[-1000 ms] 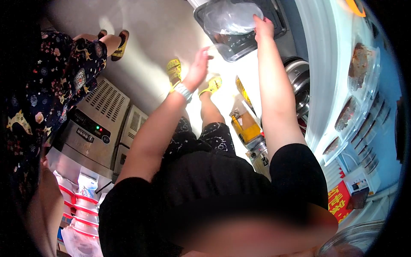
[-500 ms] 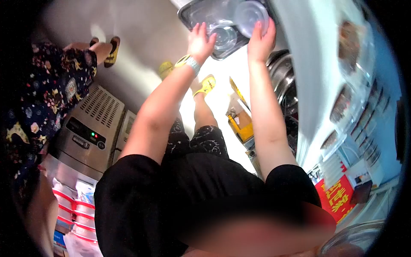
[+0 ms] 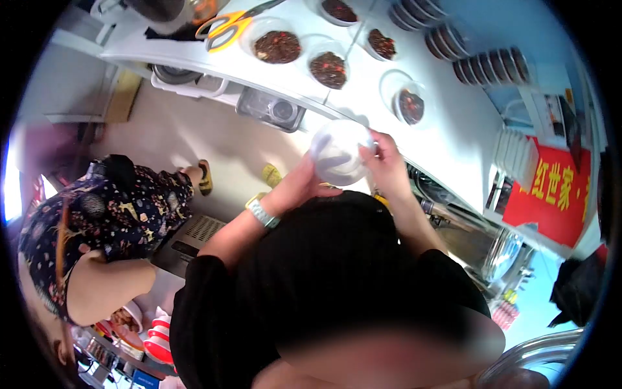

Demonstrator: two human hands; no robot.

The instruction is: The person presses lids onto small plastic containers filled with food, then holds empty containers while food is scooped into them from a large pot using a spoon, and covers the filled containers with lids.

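1. Left hand (image 3: 303,183) is cupping the side of a round translucent plastic container (image 3: 341,152), fingers curling loosely around it, partly hidden.
2. Right hand (image 3: 386,165) is pinching the rim, thumb and fingers nearly meeting.
3. Container is hovering before the black shirt (image 3: 317,259), near the white counter's edge.
4. Food-filled bowls (image 3: 328,69) are standing on the counter (image 3: 453,123), orange-handled scissors (image 3: 231,29) lying near them.

Beyond the fingers (image 3: 383,148), to the left, orange-handled scissors (image 3: 244,17) are lying on a white counter (image 3: 461,146). To the fingers' right, a red sign (image 3: 543,214) is bearing yellow characters (image 3: 552,187). Well leftward, a co-worker (image 3: 111,288) is wearing a flowered garment (image 3: 139,207) near a metal machine (image 3: 199,232).
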